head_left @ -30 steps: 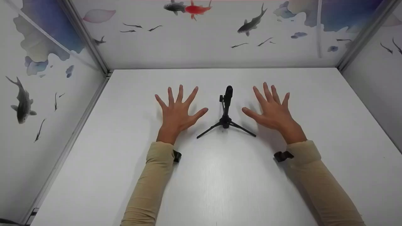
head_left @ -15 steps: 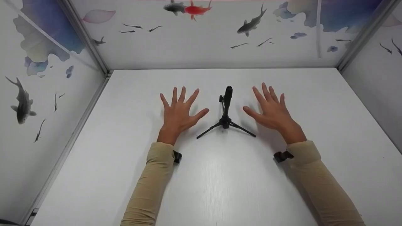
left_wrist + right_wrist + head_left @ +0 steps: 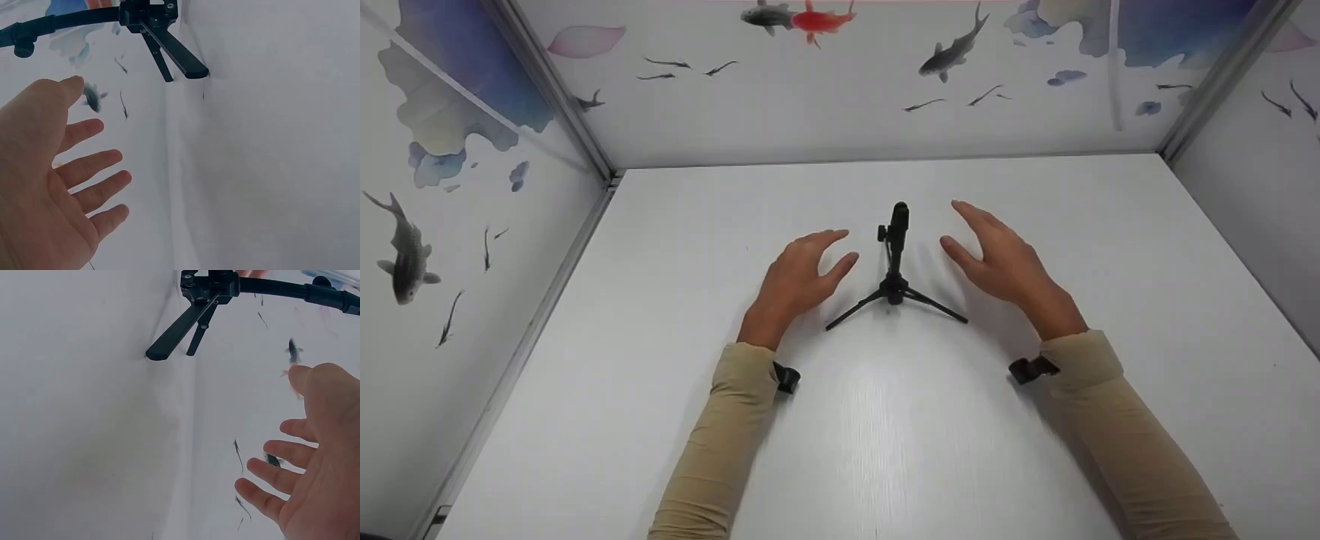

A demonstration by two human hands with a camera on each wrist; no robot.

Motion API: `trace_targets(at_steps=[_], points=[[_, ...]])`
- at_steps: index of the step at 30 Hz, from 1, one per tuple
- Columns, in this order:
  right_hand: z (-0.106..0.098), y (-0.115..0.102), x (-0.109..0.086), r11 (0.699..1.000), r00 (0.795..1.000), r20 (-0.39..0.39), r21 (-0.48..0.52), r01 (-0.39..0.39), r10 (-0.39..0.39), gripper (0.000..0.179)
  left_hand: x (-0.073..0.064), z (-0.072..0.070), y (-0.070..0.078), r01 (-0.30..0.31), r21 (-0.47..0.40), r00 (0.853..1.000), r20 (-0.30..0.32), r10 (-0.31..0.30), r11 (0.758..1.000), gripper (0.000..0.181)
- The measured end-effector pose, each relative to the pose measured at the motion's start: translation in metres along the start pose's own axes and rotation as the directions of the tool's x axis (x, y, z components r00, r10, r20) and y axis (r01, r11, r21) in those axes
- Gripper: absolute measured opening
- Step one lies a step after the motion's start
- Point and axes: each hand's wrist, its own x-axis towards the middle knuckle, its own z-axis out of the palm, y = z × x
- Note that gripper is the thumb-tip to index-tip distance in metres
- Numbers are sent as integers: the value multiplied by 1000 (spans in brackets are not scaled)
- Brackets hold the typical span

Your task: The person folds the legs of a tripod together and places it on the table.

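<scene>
A small black tripod stand (image 3: 895,255) stands upright on the white table (image 3: 847,420), its legs spread and its post rising to a thicker top with a small knob. My left hand (image 3: 799,277) is to the left of it, apart from it, palm turned inward, with nothing in its fingers. On the other side my right hand (image 3: 1009,262) faces it the same way, also holding nothing. In the left wrist view the stand's legs (image 3: 174,50) show above the relaxed fingers (image 3: 95,169). The right wrist view shows the stand's legs (image 3: 183,332) and the loosely bent right fingers (image 3: 275,475).
White panels printed with fish surround the table: a back wall (image 3: 810,112), a left wall (image 3: 472,247) and a right wall (image 3: 1252,172). Metal posts stand at the back corners. Each wrist carries a black camera mount, one at the left cuff (image 3: 787,377) and one at the right cuff (image 3: 1033,369).
Both hands have turned from palms down with fingers spread to palms facing inward, fingers closer together. The tripod stand stays put on the table; the head view has shifted slightly.
</scene>
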Motion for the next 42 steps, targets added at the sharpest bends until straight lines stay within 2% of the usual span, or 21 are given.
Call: trace_targets(at_steps=[9,14,19,25,30,37,42], points=[[-2,-6,-1,995,988,-129,49,92,-85,60,1,5,8,-74,-95,993,80,82,993,36],[2,-13,-3,985,976,-169,85,151,-135,52,0,10,10,-110,-143,983,128,128,984,25],[5,-21,-4,971,958,-206,91,222,-200,47,0,13,13,-107,-178,975,173,138,978,22],[14,-29,-5,947,941,-202,116,299,-272,42,2,16,17,-123,-183,963,216,162,975,18],[22,-34,-5,924,922,-218,144,353,-319,36,3,20,18,-144,-167,959,218,179,975,12],[33,-38,-3,893,895,-247,169,417,-372,29,4,24,21,-140,-146,966,196,168,979,10],[35,-41,-2,861,879,-272,226,455,-392,31,4,27,22,-136,-145,968,192,163,980,9]])
